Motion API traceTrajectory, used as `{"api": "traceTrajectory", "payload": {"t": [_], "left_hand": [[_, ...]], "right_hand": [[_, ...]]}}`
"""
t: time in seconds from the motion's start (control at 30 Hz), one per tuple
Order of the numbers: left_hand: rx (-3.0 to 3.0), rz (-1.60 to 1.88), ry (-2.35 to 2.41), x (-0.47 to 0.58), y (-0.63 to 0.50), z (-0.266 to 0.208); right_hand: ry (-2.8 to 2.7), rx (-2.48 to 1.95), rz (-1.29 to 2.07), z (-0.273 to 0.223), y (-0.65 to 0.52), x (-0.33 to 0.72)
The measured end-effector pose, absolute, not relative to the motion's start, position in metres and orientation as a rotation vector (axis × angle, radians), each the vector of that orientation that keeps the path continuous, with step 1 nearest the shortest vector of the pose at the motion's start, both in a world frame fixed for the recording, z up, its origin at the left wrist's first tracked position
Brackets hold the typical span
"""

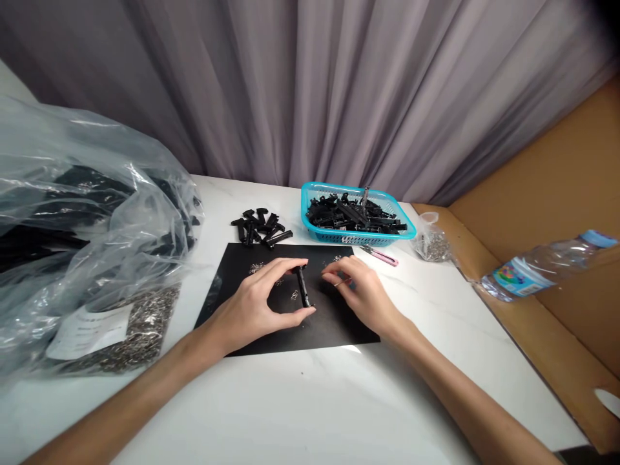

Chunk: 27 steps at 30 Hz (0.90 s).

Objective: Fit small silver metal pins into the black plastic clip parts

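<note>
My left hand [256, 300] grips a slim black plastic part [303, 287] by its two ends, between thumb and fingers. It is held above a black mat [271, 336]. To its right, my right hand [356, 284] has its thumb and fingertips pinched together; anything between them is too small to make out. Small metal pieces [338, 258] lie on the mat just beyond the right fingers. A second scatter of metal pieces [256, 267] sits behind the left hand, and a few loose metal bits [294, 295] lie near the held part.
Behind the mat are a pile of black parts [261, 226] and a blue basket [358, 240] full of similar ones. A pink-handled tool [382, 257] lies before it. Bags of metal pieces [145, 329] stand left and right. A bottle [542, 268] lies by the cardboard [547, 194].
</note>
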<state>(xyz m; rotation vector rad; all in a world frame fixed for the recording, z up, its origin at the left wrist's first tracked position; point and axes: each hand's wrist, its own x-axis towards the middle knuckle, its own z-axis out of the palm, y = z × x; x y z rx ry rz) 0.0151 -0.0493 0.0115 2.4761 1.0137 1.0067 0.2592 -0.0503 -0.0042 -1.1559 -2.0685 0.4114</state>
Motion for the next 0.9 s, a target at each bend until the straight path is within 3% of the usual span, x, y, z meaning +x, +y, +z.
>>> {"api": "traceTrajectory", "payload": {"t": [0.17, 0.57, 0.9], "left_hand": [[2.467, 1.052, 0.907, 0.016, -0.05, 0.011], [2.241, 1.015, 0.885, 0.03, -0.061, 0.002], [2.19, 1.014, 0.862, 0.031, -0.059, -0.003]], "right_hand": [[-1.928, -1.052, 0.703, 0.009, -0.067, 0.264], [-1.597, -1.064, 0.932, 0.002, -0.072, 0.255], [-1.748, -0.989, 0.674, 0.007, -0.072, 0.255]]}}
